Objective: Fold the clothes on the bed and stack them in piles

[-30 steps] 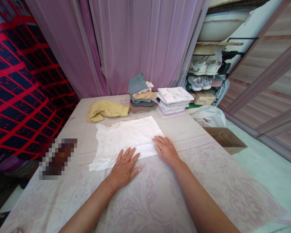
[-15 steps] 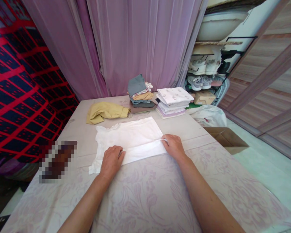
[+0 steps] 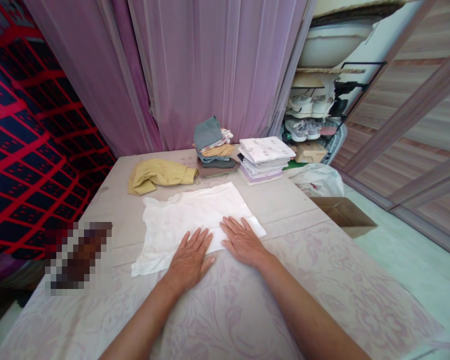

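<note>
Had white, thin-fabric garment with one ruffled edge (image 3: 187, 205) spread flat on pale, mauve-flowered cloth surface (image 3: 228, 315), at the centre of the clock face. Rested bare left hand (image 3: 190, 255) palm down on the near edge at 6 o'clock, fingers straight, slightly parted, gripping nothing. Rested bare right hand (image 3: 245, 241) likewise at 4 o'clock, fingers spread wide, palm low, gripping nothing. Appeared to be at smoothing the seemingly folded-over strip along the near edge. Called for light, even pressure through flat palms, short strokes outward toward 3 and 9 o'clock, and care against dragging the lower layer askew. Called also for levelling the loose creases at 8 o'clock and squaring the corner at 3 o'clock, both beyond the fingers. Had crumpled mustard-yellow garment (image 3: 161, 177) just beside at 11 o'clock, with stack of folded grey, orange and brown clothes (image 3: 214, 162) at 12 and stack of folded white and lilac cloth (image 3: 266, 150) at 1.
</note>
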A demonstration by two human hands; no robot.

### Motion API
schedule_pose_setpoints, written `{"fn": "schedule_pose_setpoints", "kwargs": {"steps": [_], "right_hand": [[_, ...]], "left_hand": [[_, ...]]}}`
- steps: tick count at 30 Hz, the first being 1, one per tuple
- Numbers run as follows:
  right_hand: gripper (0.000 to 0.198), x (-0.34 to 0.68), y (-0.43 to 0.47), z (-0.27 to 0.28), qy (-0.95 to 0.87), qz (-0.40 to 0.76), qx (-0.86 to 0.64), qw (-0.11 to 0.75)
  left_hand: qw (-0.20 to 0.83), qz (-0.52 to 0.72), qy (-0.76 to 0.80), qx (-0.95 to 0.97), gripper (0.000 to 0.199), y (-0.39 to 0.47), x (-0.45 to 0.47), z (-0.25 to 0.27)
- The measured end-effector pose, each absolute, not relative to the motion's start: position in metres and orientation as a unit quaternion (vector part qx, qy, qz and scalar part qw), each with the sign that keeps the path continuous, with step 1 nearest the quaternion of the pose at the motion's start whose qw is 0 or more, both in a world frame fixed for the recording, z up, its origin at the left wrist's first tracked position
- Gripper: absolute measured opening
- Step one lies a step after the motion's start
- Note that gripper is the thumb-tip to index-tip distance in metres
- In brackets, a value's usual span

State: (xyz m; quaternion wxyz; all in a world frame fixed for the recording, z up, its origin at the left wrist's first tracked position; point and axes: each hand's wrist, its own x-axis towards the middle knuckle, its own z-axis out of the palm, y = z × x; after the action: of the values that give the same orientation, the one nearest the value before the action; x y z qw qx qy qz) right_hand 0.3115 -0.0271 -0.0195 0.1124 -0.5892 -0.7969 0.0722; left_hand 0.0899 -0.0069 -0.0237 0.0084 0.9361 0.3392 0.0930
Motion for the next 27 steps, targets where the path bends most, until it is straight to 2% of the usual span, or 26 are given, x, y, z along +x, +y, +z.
{"fn": "schedule_pose_setpoints", "kwargs": {"steps": [11, 19, 27], "right_hand": [[0.057, 0.350, -0.024, -0.017, -0.738, 0.088, -0.669, 0.028], [0.057, 0.346, -0.026, -0.018, -0.728, 0.088, -0.679, 0.032], [0.056, 0.344, -0.026, -0.021, -0.724, 0.090, -0.682, 0.045]], "left_hand": [[0.045, 0.058, 0.373, 0.925, 0.061, -0.004, 0.088, -0.029], [0.178, 0.018, 0.390, 0.903, 0.065, -0.001, 0.085, -0.009], [0.326, 0.081, 0.433, 0.836, 0.059, 0.005, 0.081, -0.005]]}}
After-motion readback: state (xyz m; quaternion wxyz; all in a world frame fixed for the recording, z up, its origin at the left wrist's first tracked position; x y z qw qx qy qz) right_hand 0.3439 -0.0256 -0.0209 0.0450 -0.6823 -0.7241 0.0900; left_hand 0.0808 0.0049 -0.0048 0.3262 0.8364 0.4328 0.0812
